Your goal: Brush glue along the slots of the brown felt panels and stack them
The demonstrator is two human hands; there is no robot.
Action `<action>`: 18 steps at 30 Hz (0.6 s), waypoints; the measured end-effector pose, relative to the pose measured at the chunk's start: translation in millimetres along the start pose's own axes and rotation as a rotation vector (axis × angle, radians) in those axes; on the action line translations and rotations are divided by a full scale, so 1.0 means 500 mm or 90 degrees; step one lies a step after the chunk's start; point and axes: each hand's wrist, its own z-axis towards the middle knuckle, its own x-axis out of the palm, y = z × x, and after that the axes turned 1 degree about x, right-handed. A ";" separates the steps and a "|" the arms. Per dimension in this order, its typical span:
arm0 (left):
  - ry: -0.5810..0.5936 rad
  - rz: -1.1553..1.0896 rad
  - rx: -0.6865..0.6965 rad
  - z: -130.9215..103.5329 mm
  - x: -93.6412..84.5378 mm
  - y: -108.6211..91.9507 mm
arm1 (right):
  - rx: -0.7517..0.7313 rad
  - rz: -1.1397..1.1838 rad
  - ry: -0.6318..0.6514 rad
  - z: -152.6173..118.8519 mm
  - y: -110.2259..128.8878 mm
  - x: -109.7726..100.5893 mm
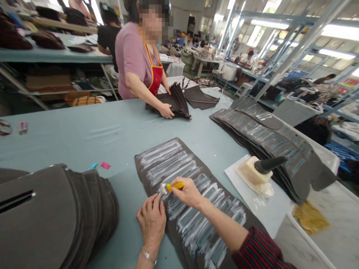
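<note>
My right hand (188, 192) grips the yellow handle of a small glue brush (170, 186), its pale bristles pressed to a dark panel (193, 179). White, glue-like streaks run across the panel in several bands. At the panel's left edge, my left hand (153, 216) lies flat with its fingers stretched out and touching the edge. To the right, a cream-coloured glue container (249, 172) with a black spout-like part (270, 164) stands on a white sheet (232, 172). The lower end of the panel is partly hidden by my right arm.
A tall stack of dark pieces (56, 216) stands at the left. Streaked panels (260, 130) are piled at the right, near a yellow cloth (310, 216). Across the blue-green table (84, 138), a co-worker (137, 63) holds a bundle of dark pieces (179, 99).
</note>
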 end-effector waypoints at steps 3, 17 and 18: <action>-0.005 -0.005 -0.003 0.002 0.000 0.003 | 0.064 -0.060 -0.105 -0.005 -0.037 -0.048; 0.071 -0.051 0.058 -0.099 -0.028 -0.029 | 0.191 -0.096 -0.211 -0.122 -0.080 -0.191; 0.073 -0.047 0.054 -0.101 -0.032 -0.035 | 0.190 -0.106 -0.234 -0.123 -0.084 -0.189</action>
